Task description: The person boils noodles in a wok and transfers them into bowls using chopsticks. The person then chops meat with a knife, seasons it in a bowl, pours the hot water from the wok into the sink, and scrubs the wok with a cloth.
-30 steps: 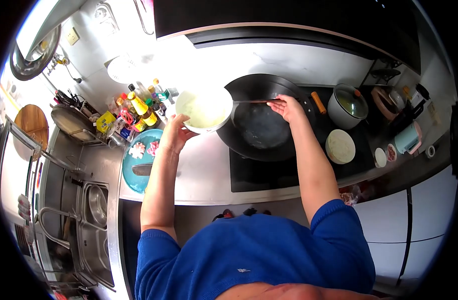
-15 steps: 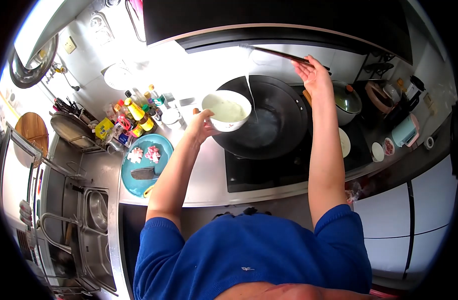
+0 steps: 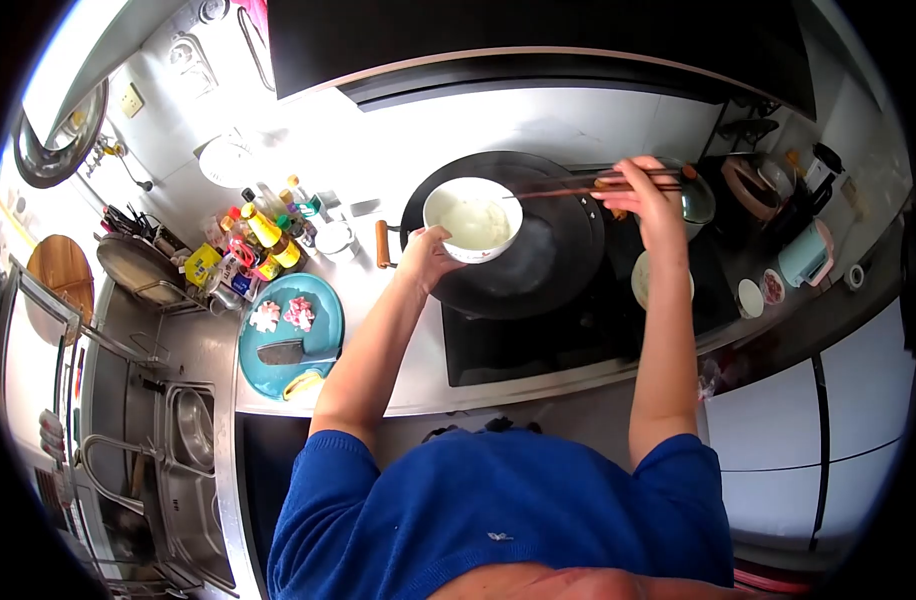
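Observation:
My left hand grips a white bowl by its near left side, holding it over the wok. Inside the bowl lies a pale, thick batter-like mixture. In my right hand is a pair of dark chopsticks, reaching left across the wok toward the bowl's right rim. Beneath both is a large black wok with a wooden side handle. Whether the chopstick tips touch the bowl is hard to make out.
The wok stands on a black hob. To the left, a teal round board carries chopped pinkish meat and a cleaver. Sauce bottles crowd behind it. Right of the wok are a lidded pot and a pale dish.
My right hand has lowered and the chopsticks have come down to the bowl; the white strand that hung from them is gone. The bowl has shifted right, farther over the wok.

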`<state>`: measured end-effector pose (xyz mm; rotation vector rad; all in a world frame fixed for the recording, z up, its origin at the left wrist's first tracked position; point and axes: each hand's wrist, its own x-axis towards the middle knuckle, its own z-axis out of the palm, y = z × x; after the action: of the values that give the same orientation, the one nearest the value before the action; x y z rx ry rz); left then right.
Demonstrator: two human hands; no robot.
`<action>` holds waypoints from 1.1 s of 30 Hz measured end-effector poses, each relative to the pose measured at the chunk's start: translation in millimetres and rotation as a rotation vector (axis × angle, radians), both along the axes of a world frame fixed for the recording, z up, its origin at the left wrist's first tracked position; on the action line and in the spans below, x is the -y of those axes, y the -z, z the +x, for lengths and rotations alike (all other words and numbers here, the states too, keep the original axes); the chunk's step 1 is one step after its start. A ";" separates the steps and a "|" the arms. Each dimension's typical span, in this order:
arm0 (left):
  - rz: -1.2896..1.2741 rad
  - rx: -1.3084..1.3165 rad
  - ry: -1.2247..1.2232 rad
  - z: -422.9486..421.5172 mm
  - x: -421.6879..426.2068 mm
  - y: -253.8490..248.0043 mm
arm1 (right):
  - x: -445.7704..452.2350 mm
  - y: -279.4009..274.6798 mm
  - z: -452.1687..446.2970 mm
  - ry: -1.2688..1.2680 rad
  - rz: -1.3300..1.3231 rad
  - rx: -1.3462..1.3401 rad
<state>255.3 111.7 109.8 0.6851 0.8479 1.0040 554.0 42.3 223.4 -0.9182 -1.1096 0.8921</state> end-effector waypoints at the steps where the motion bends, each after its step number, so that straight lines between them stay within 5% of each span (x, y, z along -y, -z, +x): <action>1: 0.054 -0.046 -0.048 0.3 -0.9 0.6 | 7.1 -4.7 1.8 -0.019 0.036 0.055; 8: 0.186 -0.264 -0.320 17.6 28.4 -9.7 | -8.7 7.9 -53.7 0.149 0.058 0.599; 14: 0.098 -0.097 -0.180 7.9 28.7 1.7 | -21.1 30.8 -96.6 -0.148 0.239 0.504; 18: 0.053 -0.055 -0.193 -0.9 19.6 11.5 | 10.8 -12.5 -90.0 -0.240 0.334 0.717; 20: 0.053 -0.081 -0.247 -9.2 20.8 3.4 | 3.9 -33.9 -67.6 -0.156 0.108 0.437; 26: 0.219 -0.064 -0.251 -59.2 42.3 -23.9 | -100.2 46.4 5.1 0.042 -0.447 0.953; 33: 0.188 -0.041 -0.396 -96.4 87.3 -40.8 | -149.1 164.8 -57.8 -0.177 -0.797 0.030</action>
<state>158.9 24.4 150.6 0.7132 0.9537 1.4435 496.2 191.4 58.6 -1.4932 -0.8614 1.5204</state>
